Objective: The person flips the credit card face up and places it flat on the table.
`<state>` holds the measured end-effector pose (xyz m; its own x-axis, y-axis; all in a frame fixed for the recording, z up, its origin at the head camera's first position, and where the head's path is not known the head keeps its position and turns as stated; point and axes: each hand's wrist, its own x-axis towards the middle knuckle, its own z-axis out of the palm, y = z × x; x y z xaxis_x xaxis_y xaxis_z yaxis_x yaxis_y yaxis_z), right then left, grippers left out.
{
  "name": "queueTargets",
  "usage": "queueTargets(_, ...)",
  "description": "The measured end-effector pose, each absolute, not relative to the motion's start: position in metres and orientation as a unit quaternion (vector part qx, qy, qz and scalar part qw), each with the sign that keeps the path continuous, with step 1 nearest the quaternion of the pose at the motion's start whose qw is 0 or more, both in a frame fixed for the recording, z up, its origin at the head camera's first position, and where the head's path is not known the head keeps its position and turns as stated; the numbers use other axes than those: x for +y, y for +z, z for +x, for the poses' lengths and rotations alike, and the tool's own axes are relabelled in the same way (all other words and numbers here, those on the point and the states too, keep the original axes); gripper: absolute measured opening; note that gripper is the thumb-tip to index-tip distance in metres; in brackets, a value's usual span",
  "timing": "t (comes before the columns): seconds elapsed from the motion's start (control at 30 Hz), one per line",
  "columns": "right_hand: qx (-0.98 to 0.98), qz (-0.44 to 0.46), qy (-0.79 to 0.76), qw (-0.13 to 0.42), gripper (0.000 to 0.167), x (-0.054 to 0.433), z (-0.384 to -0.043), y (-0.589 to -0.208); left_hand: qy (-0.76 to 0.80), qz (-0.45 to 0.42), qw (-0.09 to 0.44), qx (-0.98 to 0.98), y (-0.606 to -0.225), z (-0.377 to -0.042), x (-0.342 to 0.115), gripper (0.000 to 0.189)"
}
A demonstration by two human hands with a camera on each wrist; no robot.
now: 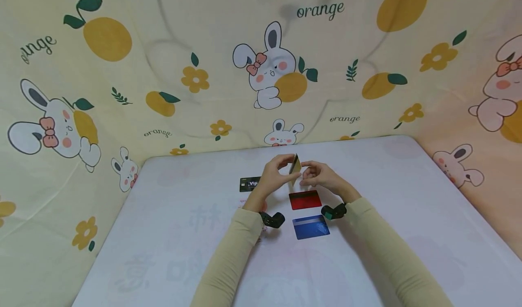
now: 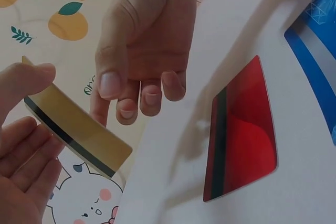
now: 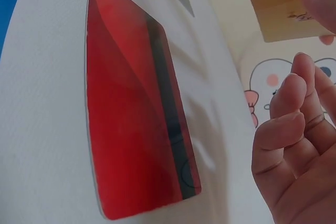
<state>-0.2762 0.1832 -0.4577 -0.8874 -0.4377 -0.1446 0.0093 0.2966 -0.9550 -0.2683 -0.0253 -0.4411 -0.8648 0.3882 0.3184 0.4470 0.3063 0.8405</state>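
Observation:
A gold card [image 1: 295, 165] with a dark stripe stands tilted above the far part of the table, pinched at one end by my left hand [image 1: 274, 175]. In the left wrist view, the thumb [image 2: 42, 73] presses one face of the card while the other fingers lie behind it. My right hand [image 1: 326, 179] is just to the card's right, holding nothing, its fingers loosely bent. Its fingertips come close to the card's free end. Below the hands lies a red card [image 1: 305, 200], stripe side up. Nearer me is a blue card [image 1: 311, 227] with a pale stripe.
A black card [image 1: 248, 184] marked "Vip" lies left of the red one, partly covered by my left hand. Under my left wrist, more printed cards show only in part. The white table [image 1: 183, 252] meets a patterned cloth wall [image 1: 204, 107] at the back.

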Motion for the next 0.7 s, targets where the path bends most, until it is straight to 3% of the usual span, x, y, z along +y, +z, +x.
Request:
queueTargets(0.47,0.766,-0.121,-0.591,0.222,0.066,0.177,-0.275,-0.465,-0.568,-0.265,0.027,-0.779,-0.434,-0.265,-0.024,0.057)
queueTargets(0.7,0.768,-0.132,-0.586,0.221,0.057,0.174,-0.275,-0.467,-0.566,-0.276,0.014,-0.777,-0.406,-0.245,-0.027,0.054)
